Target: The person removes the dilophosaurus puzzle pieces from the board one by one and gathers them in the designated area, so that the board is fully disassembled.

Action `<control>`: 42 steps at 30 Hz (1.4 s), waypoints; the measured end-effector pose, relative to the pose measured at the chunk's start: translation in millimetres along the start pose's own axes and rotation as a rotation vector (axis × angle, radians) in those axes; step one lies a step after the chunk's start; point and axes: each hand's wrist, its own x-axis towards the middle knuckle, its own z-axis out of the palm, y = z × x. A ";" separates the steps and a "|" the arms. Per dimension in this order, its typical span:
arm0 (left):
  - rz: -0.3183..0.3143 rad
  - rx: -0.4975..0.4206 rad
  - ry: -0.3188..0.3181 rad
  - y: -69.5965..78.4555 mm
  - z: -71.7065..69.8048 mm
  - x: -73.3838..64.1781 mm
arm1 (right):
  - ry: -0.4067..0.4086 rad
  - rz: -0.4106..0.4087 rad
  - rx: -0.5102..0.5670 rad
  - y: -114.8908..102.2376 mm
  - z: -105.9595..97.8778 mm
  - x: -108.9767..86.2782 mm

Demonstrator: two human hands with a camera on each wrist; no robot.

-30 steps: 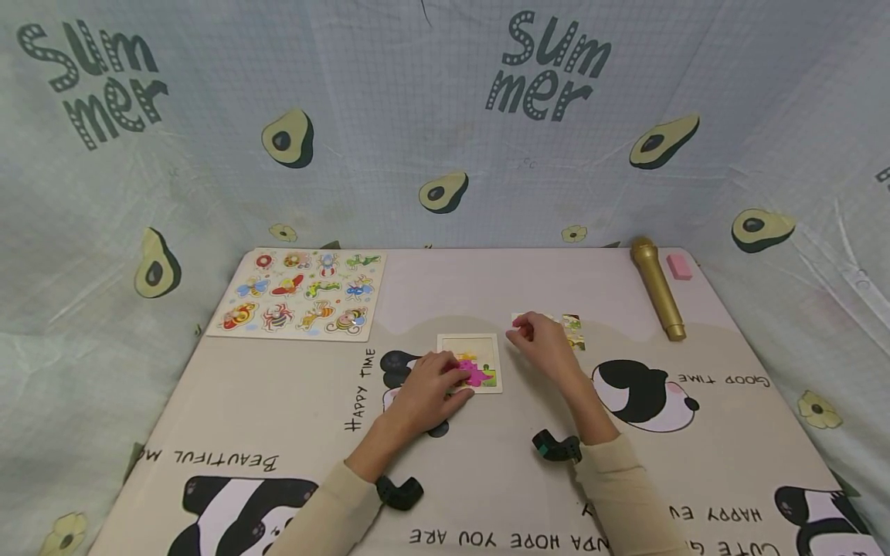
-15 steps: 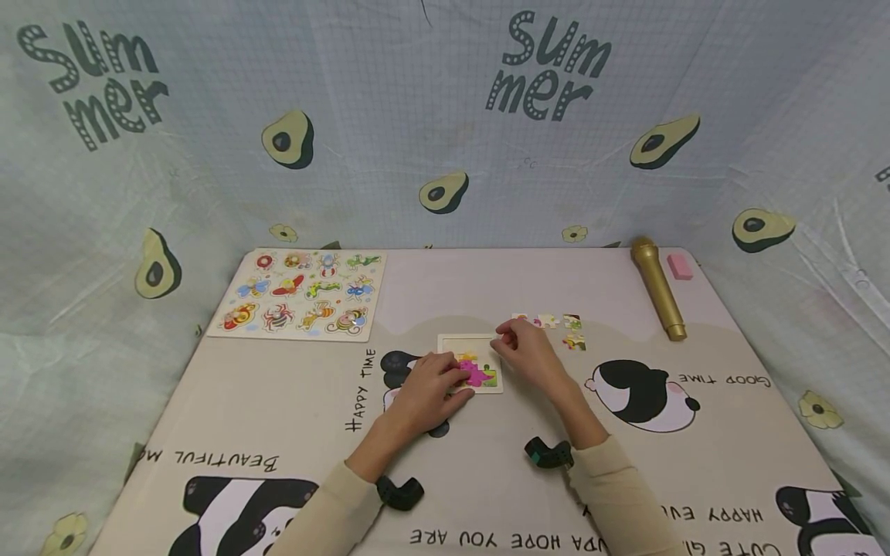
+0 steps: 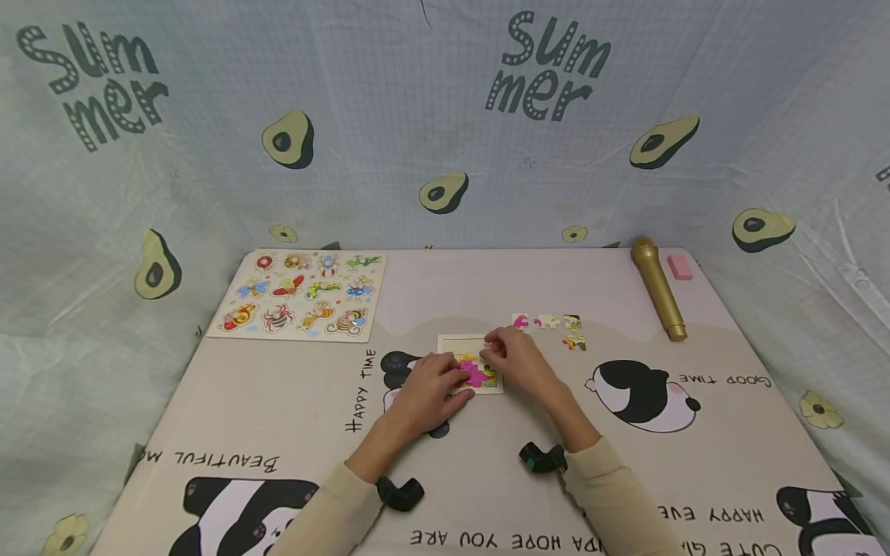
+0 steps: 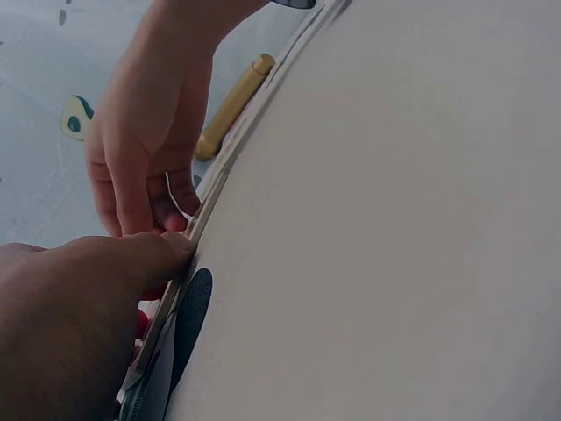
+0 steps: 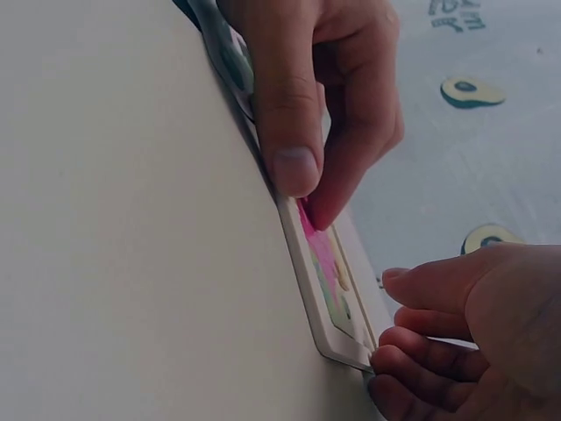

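A small jigsaw tray (image 3: 455, 338) lies mid-table, with a pink shape and green patches (image 3: 478, 376) visible in its lower part. My left hand (image 3: 433, 384) holds the tray at its left and near side; in the right wrist view the left thumb (image 5: 294, 162) is at the rim and a finger touches the pink pieces. Over the tray's right side is my right hand (image 3: 520, 361), its thumb and fingertips together as if pinching a small jigsaw piece, mostly hidden. Right of the tray lie several loose jigsaw pieces (image 3: 548, 322).
A peg-style board of insect pictures (image 3: 299, 297) lies at the back left. At the back right are a gold microphone (image 3: 657, 289) and a pink block (image 3: 679, 267). A patterned curtain (image 3: 375, 116) hangs behind the table.
My right hand has moved left and slightly nearer, from the loose pieces to over the tray's right side, uncovering those pieces. The left hand stays on the tray.
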 end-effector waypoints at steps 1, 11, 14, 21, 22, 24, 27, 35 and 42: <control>-0.001 0.000 -0.001 0.1 -0.1 0.0 | -0.003 -0.001 -0.004 -0.5 0.5 -0.2; 0.000 0.003 0.000 -0.3 0.7 0.1 | -0.040 -0.003 -0.040 -4.7 7.3 -2.0; 0.003 0.010 -0.003 -0.2 0.3 0.5 | -0.045 -0.018 -0.070 -3.9 9.6 -1.8; 0.015 0.029 0.005 0.7 -1.6 0.7 | -0.051 -0.040 -0.096 -4.9 11.9 -2.3; 0.015 0.033 0.006 0.7 -1.5 0.6 | -0.052 -0.046 -0.099 -5.1 12.2 -2.2; 0.012 0.038 0.005 0.7 -1.3 0.5 | -0.053 -0.056 -0.104 -5.8 12.4 -2.4; 0.009 0.033 0.004 0.8 -1.1 0.5 | -0.055 -0.067 -0.113 -6.1 13.4 -2.0; 0.028 0.018 0.021 0.8 -0.5 1.3 | -0.055 -0.058 -0.116 -3.7 17.7 -0.7; 0.079 0.015 0.053 0.1 -0.4 1.5 | -0.034 -0.062 -0.080 -4.0 17.3 -1.1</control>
